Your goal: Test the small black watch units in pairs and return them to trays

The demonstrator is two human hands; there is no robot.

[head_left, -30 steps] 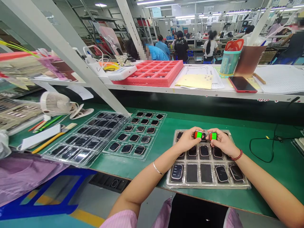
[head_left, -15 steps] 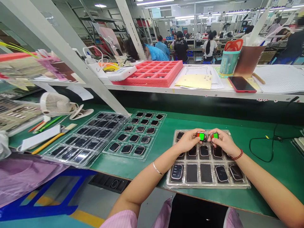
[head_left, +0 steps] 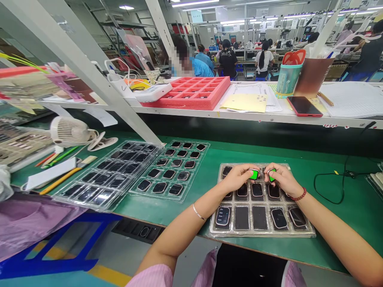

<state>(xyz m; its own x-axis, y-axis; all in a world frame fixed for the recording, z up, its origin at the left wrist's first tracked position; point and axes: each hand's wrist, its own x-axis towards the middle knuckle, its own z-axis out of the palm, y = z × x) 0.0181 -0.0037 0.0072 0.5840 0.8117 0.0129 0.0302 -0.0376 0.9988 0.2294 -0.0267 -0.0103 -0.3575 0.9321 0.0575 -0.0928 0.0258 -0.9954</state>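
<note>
My left hand (head_left: 241, 176) is closed on a smartwatch (head_left: 253, 174) without a strap, its screen lit green. A second smartwatch (head_left: 272, 175), also showing green and tilted, is gripped between the fingers of my right hand (head_left: 280, 178). Both are held above the back rows of a clear plastic tray (head_left: 263, 234) of watches. In the tray's front row, one watch (head_left: 223, 215) at the left has lines of text on its lit screen. Two dark watches (head_left: 279, 219) lie at the right of that row, and two pockets between hold no watch. My hands hide part of the back row.
Two more clear trays of watches, one (head_left: 113, 175) and another (head_left: 172, 169), lie to the left. Beyond them are a small white fan (head_left: 70, 131) and a yellow-handled brush (head_left: 64, 179). A black cable (head_left: 329, 174) lies at right. The shelf carries a red foam tray (head_left: 191, 104) and a phone (head_left: 305, 107).
Red areas on both screens have given way to all green. My right hand has tilted its watch. A co-worker in blue behind the shelf has raised their head.
</note>
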